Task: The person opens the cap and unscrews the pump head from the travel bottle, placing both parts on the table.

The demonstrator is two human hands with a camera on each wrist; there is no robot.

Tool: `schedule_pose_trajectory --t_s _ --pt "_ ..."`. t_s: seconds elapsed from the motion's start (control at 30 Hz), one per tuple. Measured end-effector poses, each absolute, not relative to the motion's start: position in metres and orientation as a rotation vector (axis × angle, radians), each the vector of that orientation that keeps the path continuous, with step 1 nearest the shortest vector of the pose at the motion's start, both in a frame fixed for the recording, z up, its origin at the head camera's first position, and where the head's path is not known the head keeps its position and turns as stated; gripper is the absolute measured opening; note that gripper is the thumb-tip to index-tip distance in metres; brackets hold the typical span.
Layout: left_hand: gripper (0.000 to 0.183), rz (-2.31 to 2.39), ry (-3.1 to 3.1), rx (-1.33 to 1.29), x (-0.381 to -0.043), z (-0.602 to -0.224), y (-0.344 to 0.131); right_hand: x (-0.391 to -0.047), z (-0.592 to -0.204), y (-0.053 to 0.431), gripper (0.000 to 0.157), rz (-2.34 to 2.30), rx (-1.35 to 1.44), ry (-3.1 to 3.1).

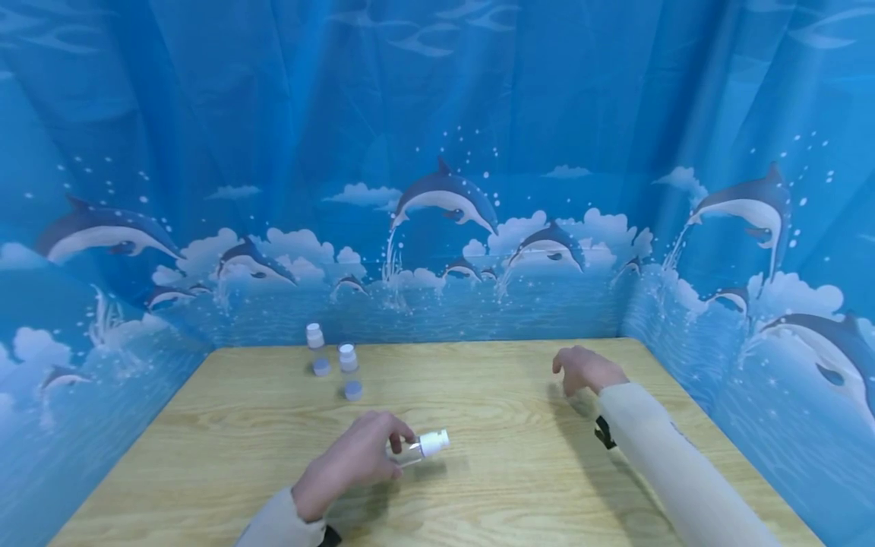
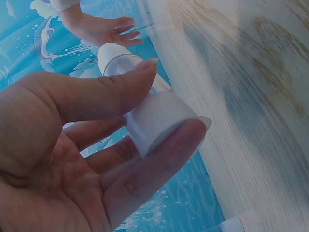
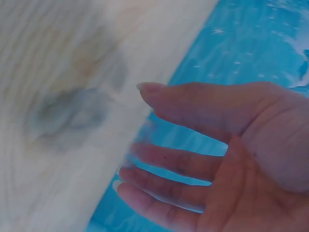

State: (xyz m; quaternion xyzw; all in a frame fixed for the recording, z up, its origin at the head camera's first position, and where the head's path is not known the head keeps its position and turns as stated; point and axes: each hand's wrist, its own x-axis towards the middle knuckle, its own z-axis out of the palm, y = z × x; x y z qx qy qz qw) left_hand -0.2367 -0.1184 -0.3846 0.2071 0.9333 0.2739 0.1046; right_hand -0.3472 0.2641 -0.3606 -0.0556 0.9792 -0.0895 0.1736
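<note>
My left hand (image 1: pixel 358 458) holds a small clear bottle (image 1: pixel 411 453) tipped on its side over the table, its white cap (image 1: pixel 434 442) pointing right. Seen from the left wrist, the thumb lies along the bottle (image 2: pixel 161 118) and a finger presses on its white bottom end. Toward the back right, my right hand (image 1: pixel 586 370) hovers over the table with nothing in it. Its fingers are relaxed and spread apart from the thumb (image 3: pixel 193 104) in the right wrist view.
Two similar clear bottles with white caps stand at the back left, one bottle (image 1: pixel 317 351) a little behind the other bottle (image 1: pixel 349 372). The light wooden table (image 1: pixel 506 486) is bounded at the back and sides by a blue dolphin curtain (image 1: pixel 437 99).
</note>
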Motion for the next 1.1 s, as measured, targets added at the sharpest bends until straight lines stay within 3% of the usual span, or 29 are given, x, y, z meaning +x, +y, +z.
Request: schedule_pose_trajectory --t_s 0.37,1.1 --pt "0.045 0.8 2.756 0.609 -0.237 -0.384 -0.118 -0.336 -0.334 0.242 0.046 -0.218 -0.358 2.804" --pt "0.045 0.789 2.774 0.614 -0.235 -0.384 -0.117 -0.293 -0.319 0.193 0.039 -0.304 -0.672 2.849"
